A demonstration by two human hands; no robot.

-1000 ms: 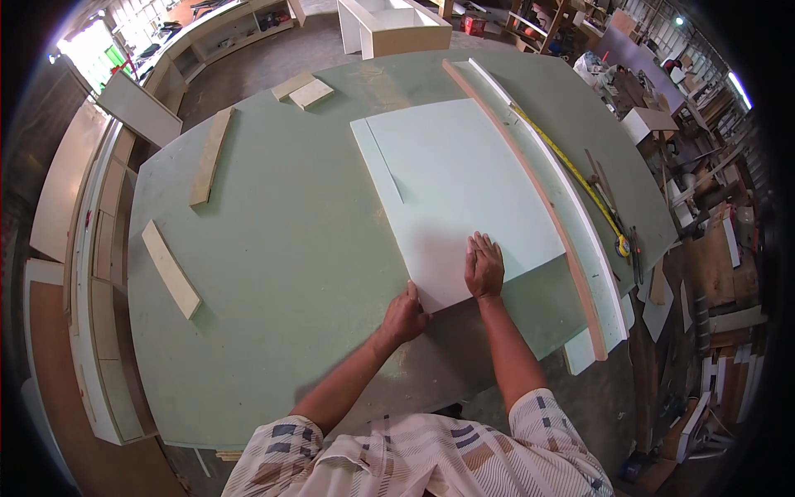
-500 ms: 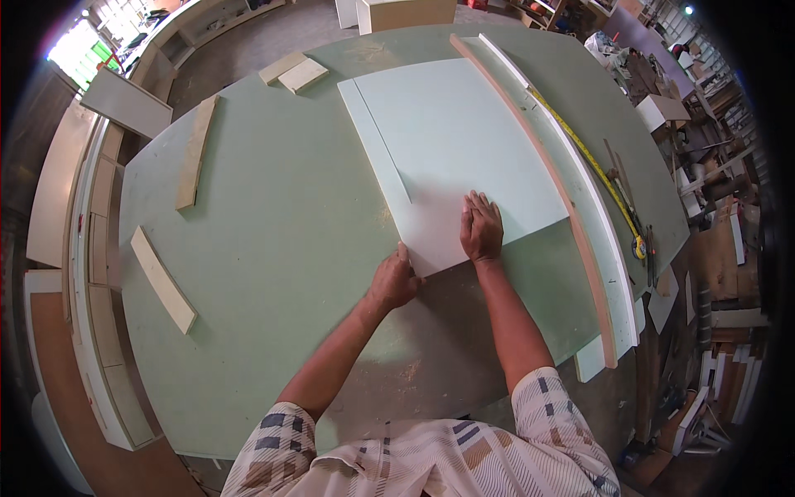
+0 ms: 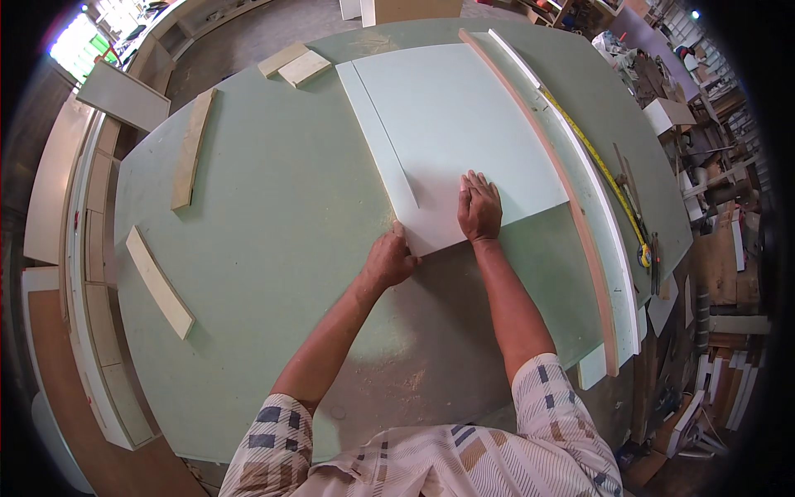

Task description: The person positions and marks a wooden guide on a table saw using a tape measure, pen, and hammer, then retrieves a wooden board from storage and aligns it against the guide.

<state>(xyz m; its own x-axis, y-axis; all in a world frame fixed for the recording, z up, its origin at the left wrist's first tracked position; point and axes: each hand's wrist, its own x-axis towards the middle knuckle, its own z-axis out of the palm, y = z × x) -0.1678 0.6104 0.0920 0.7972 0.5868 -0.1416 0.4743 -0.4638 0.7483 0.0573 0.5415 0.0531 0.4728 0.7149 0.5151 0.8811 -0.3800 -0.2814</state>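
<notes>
A pale white board (image 3: pixel 464 108) lies flat on the green work table (image 3: pixel 273 207), with a thin dark line running along its left side. My left hand (image 3: pixel 391 255) is closed at the board's near left corner, its index finger stretched along the left edge and its thumb at the near edge. Resting flat on top, close to the near edge, is my right hand (image 3: pixel 480 207), fingers extended and holding nothing. The board's right side lies against or very close to a long brown wooden strip (image 3: pixel 567 178).
Beside the brown strip runs a long white strip (image 3: pixel 600 190), with an extended yellow tape measure (image 3: pixel 644 255) to its right. Wood offcuts (image 3: pixel 195 149) lie on the table's left, including a pale one (image 3: pixel 161 282) nearer me. Sawdust (image 3: pixel 414 381) is scattered in front of me.
The board has slid a little away from me along the brown strip. Both my hands have moved with it, keeping their places on it.
</notes>
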